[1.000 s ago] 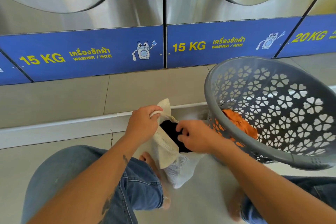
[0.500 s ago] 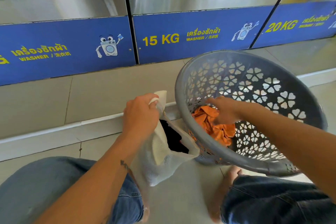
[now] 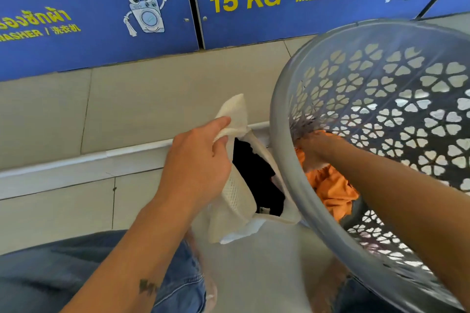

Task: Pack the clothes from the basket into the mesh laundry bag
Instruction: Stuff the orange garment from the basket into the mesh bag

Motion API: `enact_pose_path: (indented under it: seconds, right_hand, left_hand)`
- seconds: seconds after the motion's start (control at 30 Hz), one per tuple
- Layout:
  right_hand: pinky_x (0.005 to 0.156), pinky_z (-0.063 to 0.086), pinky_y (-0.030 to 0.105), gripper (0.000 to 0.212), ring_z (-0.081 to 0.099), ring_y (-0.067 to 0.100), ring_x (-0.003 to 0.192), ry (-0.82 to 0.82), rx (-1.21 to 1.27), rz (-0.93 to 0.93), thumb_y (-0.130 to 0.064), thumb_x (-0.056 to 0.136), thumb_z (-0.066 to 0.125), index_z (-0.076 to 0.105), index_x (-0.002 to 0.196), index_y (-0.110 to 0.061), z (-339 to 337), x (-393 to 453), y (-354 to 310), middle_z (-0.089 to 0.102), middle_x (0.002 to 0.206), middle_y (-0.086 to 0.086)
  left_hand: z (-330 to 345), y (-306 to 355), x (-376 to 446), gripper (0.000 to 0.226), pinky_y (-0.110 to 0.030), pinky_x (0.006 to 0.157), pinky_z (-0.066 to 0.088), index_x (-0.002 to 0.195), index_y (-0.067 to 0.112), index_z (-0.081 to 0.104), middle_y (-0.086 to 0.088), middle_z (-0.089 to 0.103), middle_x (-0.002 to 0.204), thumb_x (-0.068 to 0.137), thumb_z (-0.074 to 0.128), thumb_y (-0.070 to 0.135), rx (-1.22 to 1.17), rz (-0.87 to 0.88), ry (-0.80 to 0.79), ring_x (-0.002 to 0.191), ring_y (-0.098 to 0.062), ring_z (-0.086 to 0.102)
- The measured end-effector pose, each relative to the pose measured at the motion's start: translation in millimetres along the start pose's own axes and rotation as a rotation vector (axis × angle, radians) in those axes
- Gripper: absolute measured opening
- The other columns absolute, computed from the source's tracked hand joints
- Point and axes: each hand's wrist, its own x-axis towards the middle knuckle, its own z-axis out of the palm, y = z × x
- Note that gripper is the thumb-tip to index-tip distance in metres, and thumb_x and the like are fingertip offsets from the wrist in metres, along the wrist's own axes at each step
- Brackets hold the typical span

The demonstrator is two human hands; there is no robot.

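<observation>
Head view: orange garment (image 3: pixel 330 193) under right hand (image 3: pixel 314 146) fingers, in basket (image 3: pixel 287 160).

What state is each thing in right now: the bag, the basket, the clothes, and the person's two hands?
mesh laundry bag: mouth held open, dark clothing inside.
basket: tilted toward the person, nearly empty.
orange garment: crumpled in the basket, not yet packed.
left hand: pinching the bag's top edge.
right hand: inside the basket, on the orange garment; grip blurred.
</observation>
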Motion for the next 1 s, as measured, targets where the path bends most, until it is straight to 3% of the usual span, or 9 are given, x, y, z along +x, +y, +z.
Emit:
enact_pose_path:
  seconds: [0.1,0.2,0.3,0.37,0.47,0.57,0.67,0.83,1.0]
  right_hand:
    - [0.116,0.029,0.060,0.096,0.018,0.042,0.149,-0.136,0.027,0.032,-0.050,0.085,0.063,0.008,0.159,-0.024,36.7,18.4,-8.3,0.013,0.165,0.015]
    - [0.105,0.044,0.051,0.075,0.037,0.042,0.136,-0.017,-0.035,0.104,-0.030,0.095,0.055,0.014,0.156,-0.015,57.2,14.9,-18.2,0.027,0.153,0.019]
    - [0.087,0.053,0.036,0.047,0.060,0.027,0.120,0.138,-0.063,0.047,-0.030,0.093,0.057,0.047,0.138,-0.019,61.9,13.4,-14.5,0.058,0.134,0.007]
    - [0.079,0.054,0.035,0.043,0.067,0.026,0.110,0.183,0.036,0.011,-0.034,0.086,0.062,0.056,0.128,-0.025,51.4,5.3,-5.6,0.067,0.122,0.003]
    - [0.082,0.054,0.034,0.048,0.067,0.031,0.106,0.238,0.235,0.017,-0.035,0.076,0.064,0.060,0.123,-0.029,24.6,-18.7,8.6,0.071,0.115,0.007]
    - [0.083,0.053,0.034,0.047,0.066,0.030,0.102,0.327,0.444,0.012,-0.034,0.068,0.059,0.063,0.114,-0.027,-6.0,-57.8,17.9,0.072,0.108,0.006]
    - [0.073,0.053,0.035,0.026,0.065,0.021,0.087,0.424,0.622,-0.009,-0.034,0.065,0.057,0.061,0.091,-0.034,-31.8,-107.1,22.6,0.069,0.089,-0.006]
    - [0.056,0.044,0.027,0.005,0.063,0.014,0.068,0.717,0.853,-0.011,-0.022,0.073,0.064,0.061,0.076,-0.023,-62.7,-183.5,16.2,0.066,0.069,-0.005]
    - [0.051,0.039,0.024,0.015,0.053,0.002,0.056,1.064,1.013,-0.052,-0.035,0.064,0.056,0.056,0.069,-0.022,-101.7,-262.9,-12.3,0.058,0.057,-0.008]
  left_hand:
    - [-3.4,-10.3,3.3,0.036,-0.026,0.067,0.046,0.129,0.041,0.056,0.005,0.067,0.107,0.097,0.046,0.030,-0.013,0.006,-0.011,0.084,-0.022,0.057]
    - [-6.4,-16.2,5.7,0.035,-0.017,0.054,0.034,0.129,0.043,0.056,0.008,0.063,0.092,0.098,0.046,0.032,-0.013,0.004,-0.020,0.068,-0.012,0.047]
    - [-10.9,-18.5,6.1,0.031,-0.014,0.057,0.036,0.123,0.043,0.060,0.013,0.064,0.094,0.097,0.047,0.033,-0.040,-0.036,-0.025,0.074,-0.008,0.054]
    - [-13.6,-17.6,8.4,0.026,-0.010,0.059,0.037,0.115,0.039,0.066,0.016,0.065,0.094,0.097,0.048,0.031,-0.066,-0.059,-0.027,0.082,-0.003,0.057]
    - [-19.3,-12.9,12.0,0.022,-0.010,0.056,0.037,0.101,0.033,0.071,0.019,0.066,0.082,0.096,0.051,0.027,-0.125,-0.093,-0.001,0.076,0.002,0.057]
    - [-24.9,-2.9,10.3,0.020,-0.024,0.062,0.042,0.097,0.029,0.074,0.015,0.067,0.079,0.093,0.054,0.027,-0.233,-0.132,0.038,0.076,-0.005,0.060]
    - [-35.0,13.0,2.2,0.019,-0.028,0.071,0.044,0.098,0.029,0.074,0.016,0.068,0.087,0.092,0.057,0.027,-0.345,-0.145,0.129,0.087,-0.012,0.062]
    - [-73.8,46.0,-16.3,0.018,-0.023,0.068,0.043,0.093,0.031,0.074,0.021,0.067,0.085,0.089,0.056,0.030,-0.505,-0.045,0.306,0.084,-0.005,0.062]
    - [-124.3,78.0,-30.4,0.022,-0.020,0.066,0.044,0.076,0.040,0.071,0.021,0.069,0.084,0.086,0.055,0.030,-0.463,0.125,0.306,0.081,0.003,0.060]
